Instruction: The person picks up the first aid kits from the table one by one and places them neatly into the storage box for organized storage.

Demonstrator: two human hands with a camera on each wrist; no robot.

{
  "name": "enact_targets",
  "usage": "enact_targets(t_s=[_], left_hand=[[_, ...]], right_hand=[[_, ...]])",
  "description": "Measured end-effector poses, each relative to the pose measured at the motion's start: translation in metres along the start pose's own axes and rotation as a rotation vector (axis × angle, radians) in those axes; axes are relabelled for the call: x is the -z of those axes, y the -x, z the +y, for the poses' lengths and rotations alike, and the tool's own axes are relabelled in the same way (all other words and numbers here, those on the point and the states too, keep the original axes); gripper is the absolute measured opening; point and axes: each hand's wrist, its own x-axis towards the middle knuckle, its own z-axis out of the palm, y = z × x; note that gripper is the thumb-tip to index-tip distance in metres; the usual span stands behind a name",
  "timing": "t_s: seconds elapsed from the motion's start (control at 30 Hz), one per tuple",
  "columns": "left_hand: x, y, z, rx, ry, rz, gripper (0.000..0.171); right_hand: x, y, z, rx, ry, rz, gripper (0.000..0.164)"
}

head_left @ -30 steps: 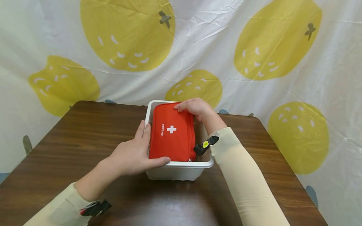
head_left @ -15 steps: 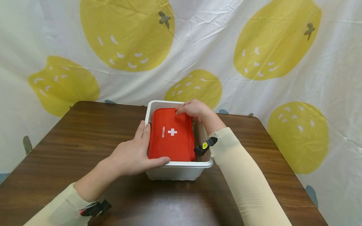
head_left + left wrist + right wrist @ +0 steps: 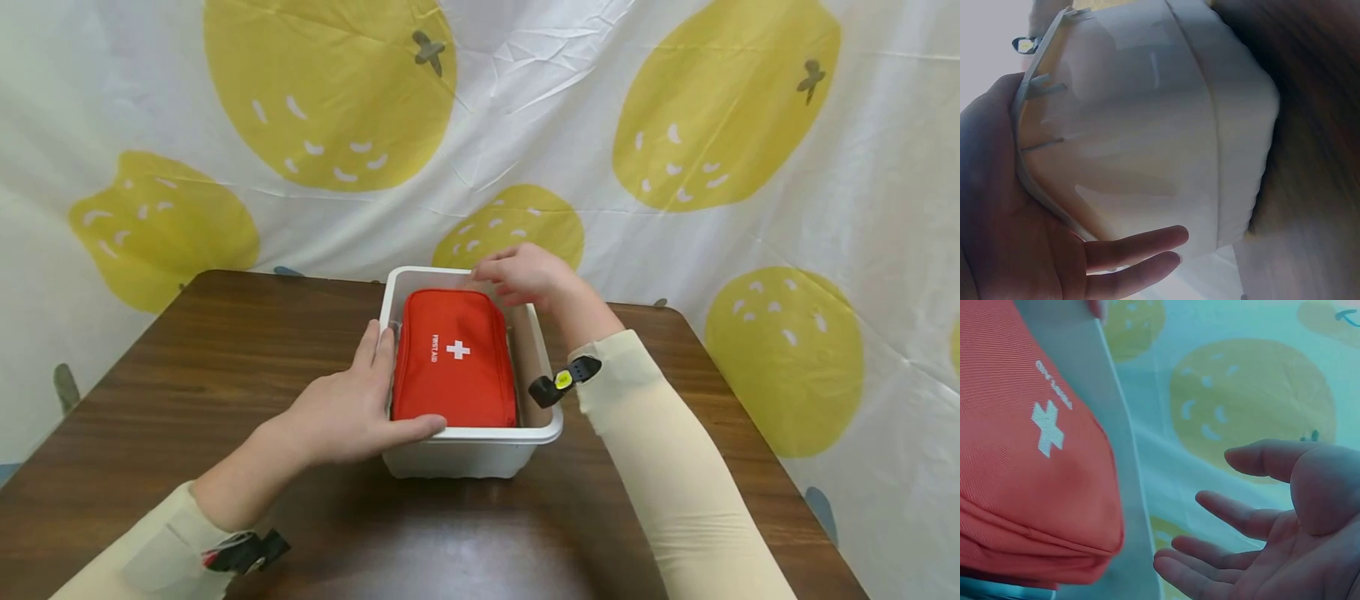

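Note:
A red first aid pouch (image 3: 453,358) with a white cross lies inside a white plastic bin (image 3: 471,435). My left hand (image 3: 348,408) rests on the bin's near left corner, its thumb along the front rim. Two straight fingers (image 3: 1141,247) of it extend beside the bin's outer wall in the left wrist view. Above the bin's far right corner is my right hand (image 3: 525,273), holding nothing. The right wrist view shows its fingers spread and apart from the pouch (image 3: 1054,481). What lies beneath the pouch is mostly hidden.
The bin stands on a dark brown wooden table (image 3: 247,358). Close behind the table hangs a white curtain (image 3: 540,108) printed with yellow lemons. A black strap with a small camera sits on each wrist.
The pouch has sunk lower in the bin and now lies flatter. My right hand has let go of it and lifted away from it. The left hand has stayed at the corner.

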Motion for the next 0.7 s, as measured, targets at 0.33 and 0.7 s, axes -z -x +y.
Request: enact_targets(t_s=[0.33,0.7], left_hand=[[0.017,0.002,-0.008,-0.026,0.044,-0.037,0.119],[0.028,-0.011,-0.044,-0.156,-0.09,0.224,0.073]], right_hand=[[0.017,0.026,0.015,0.157,0.116,0.072,0.045],[0.027,0.061,0.075,0.319,0.462,0.171,0.075]])
